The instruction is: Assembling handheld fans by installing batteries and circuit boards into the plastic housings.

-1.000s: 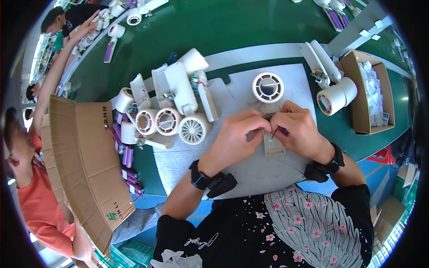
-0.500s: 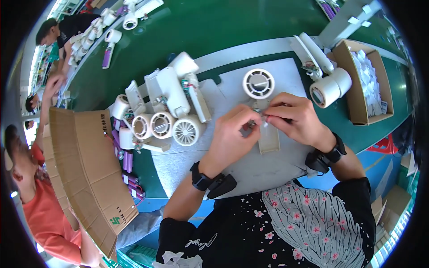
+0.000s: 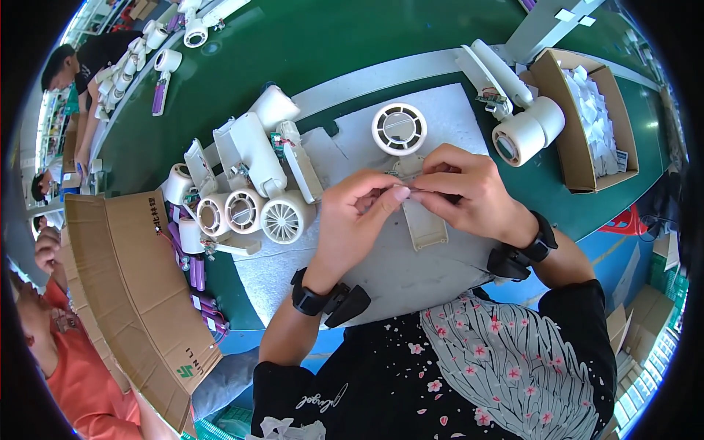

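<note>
My left hand (image 3: 356, 221) and my right hand (image 3: 471, 192) meet with thumbs and fingertips pinched together. Whatever small part sits between the fingertips is hidden. Under them lies a white handheld device, its round slotted head (image 3: 399, 129) just beyond my fingers. Its open handle shell (image 3: 425, 226) extends toward me between my hands. The neck of the device is partly covered by my fingers. A pale grey foam mat (image 3: 352, 297) supports it.
Several similar white units (image 3: 257, 154) crowd the left, beside purple battery cells (image 3: 196, 273) and a tall cardboard box (image 3: 125, 271). At right lie another white unit (image 3: 529, 132) and a cardboard box (image 3: 570, 147) of white paper pieces. Co-workers sit at far left.
My fingertips have drawn closer together, the left thumb now stretched toward the right fingers. The whole view has shifted, so the bench things appear slightly further left.
</note>
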Tool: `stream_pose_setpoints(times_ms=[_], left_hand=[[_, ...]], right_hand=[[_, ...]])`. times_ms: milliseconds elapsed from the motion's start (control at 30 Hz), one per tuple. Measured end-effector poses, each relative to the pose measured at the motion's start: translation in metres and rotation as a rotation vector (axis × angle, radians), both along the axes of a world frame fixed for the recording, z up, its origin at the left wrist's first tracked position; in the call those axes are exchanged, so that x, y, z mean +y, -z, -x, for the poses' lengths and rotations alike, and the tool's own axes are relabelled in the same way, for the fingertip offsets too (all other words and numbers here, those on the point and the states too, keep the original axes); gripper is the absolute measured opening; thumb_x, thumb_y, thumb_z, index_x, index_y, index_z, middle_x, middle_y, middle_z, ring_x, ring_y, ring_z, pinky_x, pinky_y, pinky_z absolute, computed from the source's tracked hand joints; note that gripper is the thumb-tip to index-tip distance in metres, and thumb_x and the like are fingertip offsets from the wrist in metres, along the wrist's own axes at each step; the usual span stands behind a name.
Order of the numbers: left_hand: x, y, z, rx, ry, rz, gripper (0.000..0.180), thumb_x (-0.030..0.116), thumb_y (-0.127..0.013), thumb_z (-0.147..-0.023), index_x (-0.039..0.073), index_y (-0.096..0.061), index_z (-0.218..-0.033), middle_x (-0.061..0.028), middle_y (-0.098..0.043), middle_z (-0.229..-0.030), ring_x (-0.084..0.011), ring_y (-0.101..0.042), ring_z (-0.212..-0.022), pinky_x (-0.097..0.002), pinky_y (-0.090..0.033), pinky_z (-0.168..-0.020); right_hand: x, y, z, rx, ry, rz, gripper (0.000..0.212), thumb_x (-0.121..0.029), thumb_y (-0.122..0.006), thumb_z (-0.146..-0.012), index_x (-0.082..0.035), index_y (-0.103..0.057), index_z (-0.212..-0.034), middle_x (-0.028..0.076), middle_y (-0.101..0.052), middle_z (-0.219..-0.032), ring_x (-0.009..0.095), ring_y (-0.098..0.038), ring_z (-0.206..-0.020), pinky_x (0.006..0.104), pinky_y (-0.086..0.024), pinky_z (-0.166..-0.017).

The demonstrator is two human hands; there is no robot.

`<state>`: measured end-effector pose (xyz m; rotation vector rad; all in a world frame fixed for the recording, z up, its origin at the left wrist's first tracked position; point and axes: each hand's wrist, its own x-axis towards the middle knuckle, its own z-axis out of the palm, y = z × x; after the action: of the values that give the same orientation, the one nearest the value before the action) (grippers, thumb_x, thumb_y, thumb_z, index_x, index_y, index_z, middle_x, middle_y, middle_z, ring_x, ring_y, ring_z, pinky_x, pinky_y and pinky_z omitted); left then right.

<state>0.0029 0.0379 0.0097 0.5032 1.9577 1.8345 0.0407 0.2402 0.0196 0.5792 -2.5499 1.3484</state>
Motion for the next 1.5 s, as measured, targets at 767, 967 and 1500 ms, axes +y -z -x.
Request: stream_pose_setpoints(times_ms=[767, 967, 1500], left_hand=[[-0.013, -0.008, 0.011, -0.147, 0.13, -0.007, 0.041, -0.008, -0.066, -0.084, -0.002, -0.057, -0.123, -0.0084, -0.065, -0.107, -0.0119, -0.062, -0.096, -0.0254, -0.052, -0.085], [-0.013, -0.007, 0.011, -0.192, 0.118, -0.033, 0.041, -0.007, -0.067, -0.084, -0.001, -0.056, -0.123, -0.0087, -0.066, -0.105, -0.0131, -0.064, -0.095, -0.026, -0.053, -0.085], [-0.004, -0.001, 0.002, 0.042, -0.001, -0.008, 0.039, -0.01, -0.067, -0.081, -0.001, -0.06, -0.118, -0.0088, -0.066, -0.103, -0.0127, -0.065, -0.086, -0.0263, -0.053, -0.08]], right_hand=[[0.003, 0.003, 0.008, -0.192, -0.131, 0.101, 0.02, 0.004, -0.074, -0.071, -0.002, -0.073, -0.09, 0.006, -0.053, -0.079, 0.018, -0.054, -0.069, 0.0289, -0.042, -0.057], [0.004, 0.004, 0.008, -0.195, -0.127, 0.082, 0.017, 0.004, -0.074, -0.071, -0.001, -0.073, -0.088, 0.007, -0.055, -0.079, 0.017, -0.054, -0.068, 0.0287, -0.041, -0.056], [0.005, 0.009, 0.006, -0.055, -0.105, 0.03, 0.013, -0.001, -0.075, -0.073, -0.001, -0.071, -0.086, 0.008, -0.058, -0.079, 0.018, -0.056, -0.063, 0.0278, -0.043, -0.052]])
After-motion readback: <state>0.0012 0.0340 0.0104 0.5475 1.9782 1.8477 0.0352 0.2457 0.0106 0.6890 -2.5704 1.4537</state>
